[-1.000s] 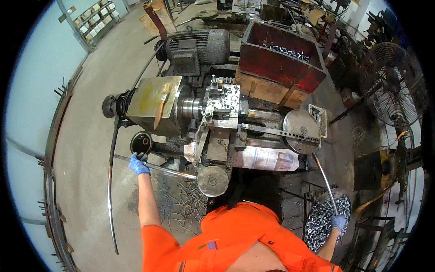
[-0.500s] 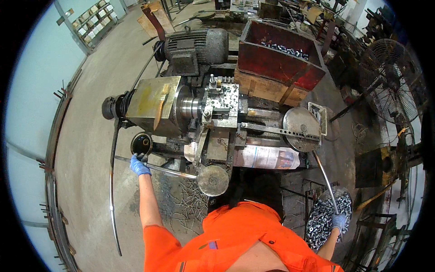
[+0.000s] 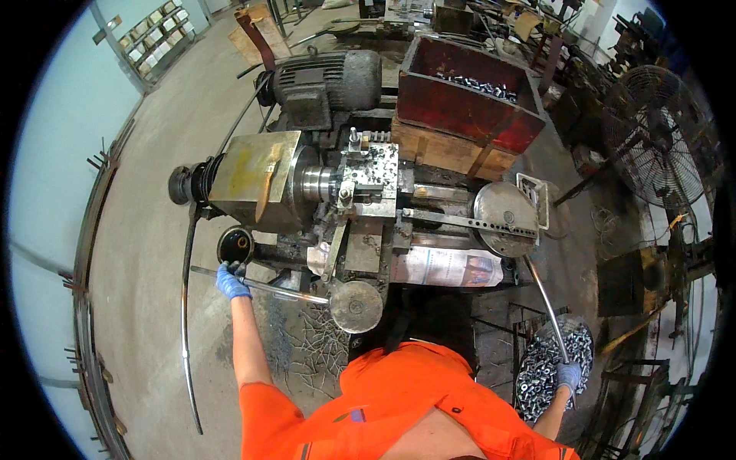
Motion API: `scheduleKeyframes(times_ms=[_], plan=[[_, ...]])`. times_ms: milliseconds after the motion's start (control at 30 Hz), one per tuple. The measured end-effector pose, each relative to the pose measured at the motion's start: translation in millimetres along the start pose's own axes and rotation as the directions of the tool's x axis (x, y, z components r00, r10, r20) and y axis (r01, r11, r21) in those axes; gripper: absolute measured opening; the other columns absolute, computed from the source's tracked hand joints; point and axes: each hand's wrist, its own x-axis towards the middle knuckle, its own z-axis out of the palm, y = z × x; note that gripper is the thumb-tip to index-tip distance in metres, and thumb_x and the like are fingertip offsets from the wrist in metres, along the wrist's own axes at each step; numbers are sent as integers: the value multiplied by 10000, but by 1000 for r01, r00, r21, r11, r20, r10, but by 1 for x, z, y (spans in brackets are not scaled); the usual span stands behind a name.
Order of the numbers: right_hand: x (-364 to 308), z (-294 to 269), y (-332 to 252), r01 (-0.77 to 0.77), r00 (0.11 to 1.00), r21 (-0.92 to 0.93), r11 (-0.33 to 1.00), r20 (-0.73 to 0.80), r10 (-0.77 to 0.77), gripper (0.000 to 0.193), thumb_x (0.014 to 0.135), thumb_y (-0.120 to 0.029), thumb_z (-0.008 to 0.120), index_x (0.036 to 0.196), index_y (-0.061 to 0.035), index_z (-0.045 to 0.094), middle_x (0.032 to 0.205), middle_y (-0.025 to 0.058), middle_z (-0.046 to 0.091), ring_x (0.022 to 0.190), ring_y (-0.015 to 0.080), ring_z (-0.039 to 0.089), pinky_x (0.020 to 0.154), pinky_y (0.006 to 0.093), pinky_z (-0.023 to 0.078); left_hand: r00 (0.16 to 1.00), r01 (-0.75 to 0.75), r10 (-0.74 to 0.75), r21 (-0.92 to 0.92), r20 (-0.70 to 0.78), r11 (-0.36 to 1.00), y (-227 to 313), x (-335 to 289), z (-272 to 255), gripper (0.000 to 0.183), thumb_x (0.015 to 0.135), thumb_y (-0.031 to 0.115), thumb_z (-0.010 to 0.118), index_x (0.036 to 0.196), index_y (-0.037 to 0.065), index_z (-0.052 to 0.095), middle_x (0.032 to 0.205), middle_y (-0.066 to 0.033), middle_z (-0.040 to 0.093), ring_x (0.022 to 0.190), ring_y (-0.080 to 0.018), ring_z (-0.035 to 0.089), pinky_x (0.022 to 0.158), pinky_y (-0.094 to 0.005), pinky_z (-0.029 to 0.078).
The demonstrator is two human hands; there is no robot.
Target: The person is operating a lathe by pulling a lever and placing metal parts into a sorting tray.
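Wearing a blue glove, my left hand (image 3: 231,281) is closed round a metal lever (image 3: 287,293) that runs to a round metal disc (image 3: 356,307) at the front of the lathe-like machine (image 3: 368,180). Just beyond those fingers is a dark round cup (image 3: 235,245) with a ring-shaped thing inside. At the right, my gloved right hand (image 3: 568,376) grips the lower end of a long steel lever (image 3: 546,307). That lever slopes down from a larger round plate (image 3: 504,218). Around the right hand lies a basket heaped with small metal pieces (image 3: 537,376).
A red bin (image 3: 468,107) with small metal parts rests on a wooden crate (image 3: 445,149) behind the machine, beside an electric motor (image 3: 330,88). A large fan (image 3: 652,138) stands at the right. A long thin bar (image 3: 185,330) slants down at the left.
The whole view has shifted slightly to the left. Both hands keep hold of their levers, with no clear movement of either lever.
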Motion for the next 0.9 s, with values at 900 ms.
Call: scheduleKeyframes(times_ms=[900], plan=[[-25, -23, -45, -29, 1000, 111, 993, 1, 29, 466, 629, -388, 677, 966, -69, 634, 925, 195, 636, 888, 349, 601, 811, 415, 456, 1000, 20, -20, 1, 13, 1000, -8, 21, -11, 143, 818, 163, 528, 860, 27, 518, 688, -145, 584, 460, -241, 518, 471, -340, 501]])
